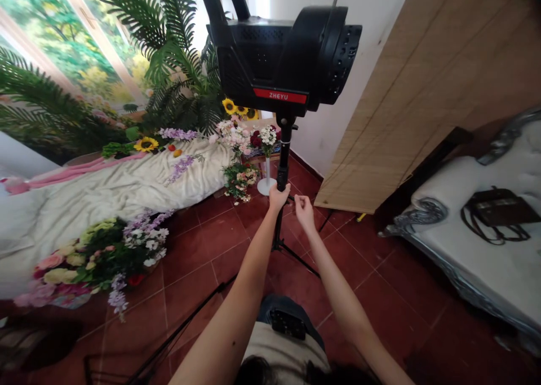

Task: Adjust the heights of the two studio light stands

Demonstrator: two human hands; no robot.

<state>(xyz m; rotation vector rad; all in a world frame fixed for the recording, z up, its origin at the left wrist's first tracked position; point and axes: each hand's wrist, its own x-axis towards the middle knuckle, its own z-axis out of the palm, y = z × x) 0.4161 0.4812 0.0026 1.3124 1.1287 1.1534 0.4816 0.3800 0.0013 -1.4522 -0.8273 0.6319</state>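
Note:
A black studio light (270, 58) with a red label sits on top of a black light stand (284, 154). My left hand (279, 197) is wrapped round the stand's pole, well below the lamp. Just to the right of the pole, my right hand (303, 209) has its fingers pinched together at a small dark knob on the stand, which is mostly hidden by the fingers. Lower down, the stand's legs (299, 257) spread over the red tiled floor.
To the left, a cream-draped couch (190, 173) bears flowers and fruit, with a large bouquet (93, 255) before it. A white vase stand (266, 186) is behind the pole. At right are a bamboo blind (393, 109) and a white sofa (460, 227) holding a dark bag (501, 207).

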